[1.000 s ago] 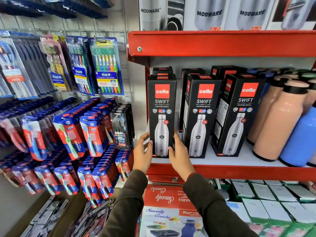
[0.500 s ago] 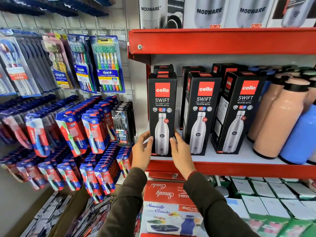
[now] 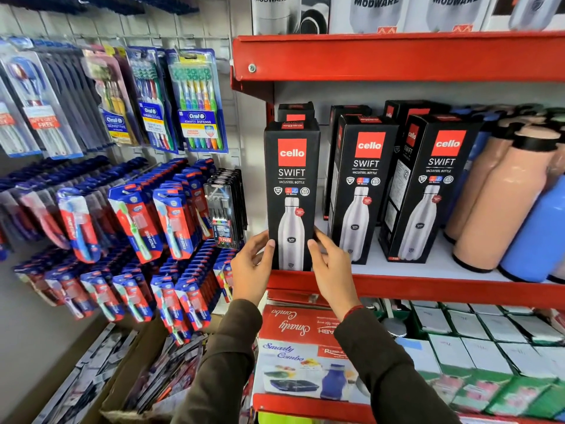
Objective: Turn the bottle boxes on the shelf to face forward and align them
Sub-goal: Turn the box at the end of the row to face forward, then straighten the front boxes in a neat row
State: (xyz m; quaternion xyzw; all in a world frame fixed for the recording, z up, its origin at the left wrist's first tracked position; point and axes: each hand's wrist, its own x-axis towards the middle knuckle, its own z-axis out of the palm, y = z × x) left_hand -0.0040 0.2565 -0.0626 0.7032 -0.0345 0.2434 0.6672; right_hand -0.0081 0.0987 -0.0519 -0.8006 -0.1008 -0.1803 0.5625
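At nine o'clock on the red metal shelf (image 3: 397,289), the left hand (image 3: 249,270) and right hand (image 3: 331,267) clamp the leftmost bottle box (image 3: 292,191) at its base. Square it gently (glossy card, tall and tippy); boxes at three o'clock look angled.
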